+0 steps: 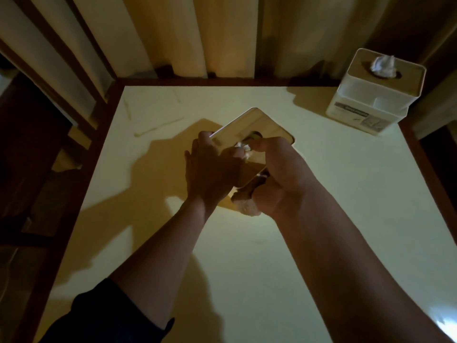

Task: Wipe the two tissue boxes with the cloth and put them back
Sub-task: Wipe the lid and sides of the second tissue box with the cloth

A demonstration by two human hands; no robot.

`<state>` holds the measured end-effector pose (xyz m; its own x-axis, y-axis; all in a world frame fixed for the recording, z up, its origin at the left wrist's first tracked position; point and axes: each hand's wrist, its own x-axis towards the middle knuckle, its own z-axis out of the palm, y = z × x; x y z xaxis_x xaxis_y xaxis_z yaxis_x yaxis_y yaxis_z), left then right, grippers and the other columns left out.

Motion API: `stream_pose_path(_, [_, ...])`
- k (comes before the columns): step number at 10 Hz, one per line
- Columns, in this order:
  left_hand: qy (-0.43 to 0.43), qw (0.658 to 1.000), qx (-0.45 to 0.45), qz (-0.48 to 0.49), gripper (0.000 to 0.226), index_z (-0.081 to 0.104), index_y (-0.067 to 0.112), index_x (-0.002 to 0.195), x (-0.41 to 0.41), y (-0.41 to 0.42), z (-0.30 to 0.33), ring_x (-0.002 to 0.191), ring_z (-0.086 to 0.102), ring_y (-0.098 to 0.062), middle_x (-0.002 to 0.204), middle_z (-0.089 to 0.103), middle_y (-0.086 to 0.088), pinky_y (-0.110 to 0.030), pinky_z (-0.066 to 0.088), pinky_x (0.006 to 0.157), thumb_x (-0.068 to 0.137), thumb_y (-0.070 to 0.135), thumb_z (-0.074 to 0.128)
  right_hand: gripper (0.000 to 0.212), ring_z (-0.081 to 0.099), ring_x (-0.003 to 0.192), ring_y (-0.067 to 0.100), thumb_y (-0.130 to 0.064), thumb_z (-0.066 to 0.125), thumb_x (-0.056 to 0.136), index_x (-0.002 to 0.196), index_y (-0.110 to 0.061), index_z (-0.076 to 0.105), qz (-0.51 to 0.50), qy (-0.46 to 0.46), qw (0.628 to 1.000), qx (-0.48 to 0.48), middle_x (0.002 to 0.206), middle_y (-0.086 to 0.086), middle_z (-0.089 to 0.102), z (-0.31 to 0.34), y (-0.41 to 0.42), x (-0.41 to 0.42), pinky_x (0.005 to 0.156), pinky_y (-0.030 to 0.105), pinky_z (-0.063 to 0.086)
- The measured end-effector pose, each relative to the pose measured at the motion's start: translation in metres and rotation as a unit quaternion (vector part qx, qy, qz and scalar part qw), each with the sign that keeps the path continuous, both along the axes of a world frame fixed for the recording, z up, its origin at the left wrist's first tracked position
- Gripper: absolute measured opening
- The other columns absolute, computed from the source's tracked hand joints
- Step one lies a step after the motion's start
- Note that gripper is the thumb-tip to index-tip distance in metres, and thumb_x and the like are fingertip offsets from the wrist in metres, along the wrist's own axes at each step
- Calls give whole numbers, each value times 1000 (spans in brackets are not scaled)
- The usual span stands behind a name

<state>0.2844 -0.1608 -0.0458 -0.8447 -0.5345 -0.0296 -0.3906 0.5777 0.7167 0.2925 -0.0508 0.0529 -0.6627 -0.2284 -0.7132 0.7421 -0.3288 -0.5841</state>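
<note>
1. Near tissue box (249, 131) is sitting above the table (333, 194) centre, held in both hands, wooden lid tilted up toward the camera, one corner pointing at the far edge.
2. Left hand (212, 169) is gripping the box's left side, fingers curled round the edge.
3. Right hand (277, 179) is clutching the cloth (247, 206) in its palm, thumb reaching over the lid beside the tissue (243, 147).
4. Second tissue box (376, 92) is standing upright at the far right corner, well apart.
</note>
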Motion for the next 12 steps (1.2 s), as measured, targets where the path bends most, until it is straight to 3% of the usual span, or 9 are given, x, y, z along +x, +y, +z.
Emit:
stream_pose_path(1, [19, 999, 30, 3, 65, 53, 15, 122, 4, 2, 3, 108, 57, -29, 113, 61, -3, -45, 45, 99, 78, 62, 58, 49, 55, 143, 42, -22, 52, 112, 153, 6, 48, -7, 29, 999, 21, 154, 25, 55, -16, -4, 12, 71, 25, 51])
stream_pose_path(3, [16, 999, 34, -14, 73, 51, 14, 128, 7, 2, 8, 114, 58, -27, 116, 60, 0, -50, 44, 105, 74, 63, 57, 62, 70, 121, 33, -46, 65, 87, 140, -16, 61, -72, 80, 982, 157, 139, 7, 65, -28, -27, 19, 101, 54, 59])
stream_pose_path(4, [9, 999, 47, -2, 72, 52, 15, 130, 4, 2, 7, 116, 56, -28, 122, 61, -3, -49, 42, 106, 76, 62, 55, 48, 74, 105, 32, -47, 59, 75, 108, -16, 74, -65, 97, 975, 186, 115, 8, 72, -25, -26, 27, 91, 52, 63])
stream_pose_path(5, [10, 999, 38, 8, 67, 53, 17, 127, 3, 4, 8, 112, 57, -26, 119, 60, -1, -51, 44, 105, 78, 62, 59, 33, 71, 78, 37, -27, 63, 73, 92, -4, 75, -69, 111, 975, 180, 88, 17, 76, -16, -1, 31, 64, 37, 55])
stream_pose_path(6, [26, 1000, 14, 1, 59, 57, 16, 121, 5, 4, 8, 105, 59, -25, 111, 62, 0, -51, 48, 99, 81, 59, 63, 21, 71, 67, 26, -22, 65, 94, 102, -5, 73, -76, 99, 983, 136, 86, 19, 76, 1, 25, 16, 47, 26, 52])
stream_pose_path(8, [-30, 999, -39, -9, 79, 60, 20, 126, -4, -5, -5, 112, 60, -22, 116, 57, 3, -50, 50, 103, 89, 84, 31, 23, 69, 99, 40, -38, 61, 105, 98, -22, 46, 13, 33, 994, 108, 96, 18, 59, 21, 37, -38, 97, 58, 57])
stream_pose_path(9, [-17, 1000, 10, 8, 50, 53, 19, 132, 1, -2, 2, 119, 59, -29, 125, 61, -4, -52, 42, 110, 96, 54, 50, 32, 60, 103, 44, -40, 60, 106, 122, -26, 36, 8, 8, 997, 78, 102, 15, 49, 16, 38, -58, 98, 60, 53])
stream_pose_path(10, [-1, 1000, 17, -5, 50, 52, 19, 129, 3, 0, 6, 116, 58, -30, 120, 62, -4, -57, 42, 108, 92, 51, 65, 45, 57, 126, 46, -44, 62, 104, 139, -30, 36, 16, -14, 996, 89, 124, 16, 49, 4, 36, -74, 111, 62, 47])
stream_pose_path(12, [-3, 1000, 13, 19, 59, 52, 18, 132, 2, 3, 6, 118, 56, -31, 125, 61, -5, -51, 45, 105, 89, 58, 64, 47, 62, 121, 43, -52, 59, 103, 127, -19, 34, 97, -18, 989, 111, 114, 21, 61, -9, 37, -88, 117, 60, 43])
